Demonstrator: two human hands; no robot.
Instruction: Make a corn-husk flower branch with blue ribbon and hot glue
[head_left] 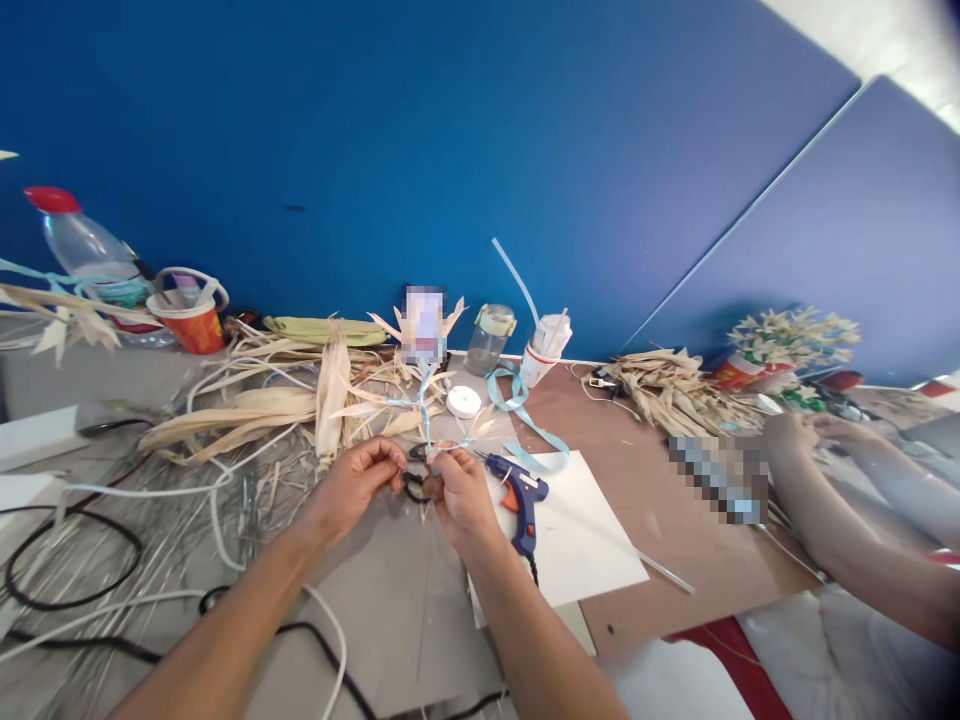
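My left hand (358,483) and my right hand (459,492) meet at the table's middle, both with fingers closed. Between them stands a thin stem wrapped in light blue ribbon (426,412), with dry straw leaves sticking out of it. The left fingers pinch the stem's lower end, next to small black scissors (415,487). The right hand's fingers hold the stem and ribbon just beside them. A blue hot glue gun (520,497) lies on a white sheet (585,535) right of my right hand.
Dried corn husks (255,405) pile up behind my hands. A red cup (193,320), a plastic bottle (86,248), a glass jar (489,338), a white tape roll (463,401) and loose blue ribbon (525,420) stand further back. Cables (75,560) cross the left side. Another person's arms (847,500) rest at right.
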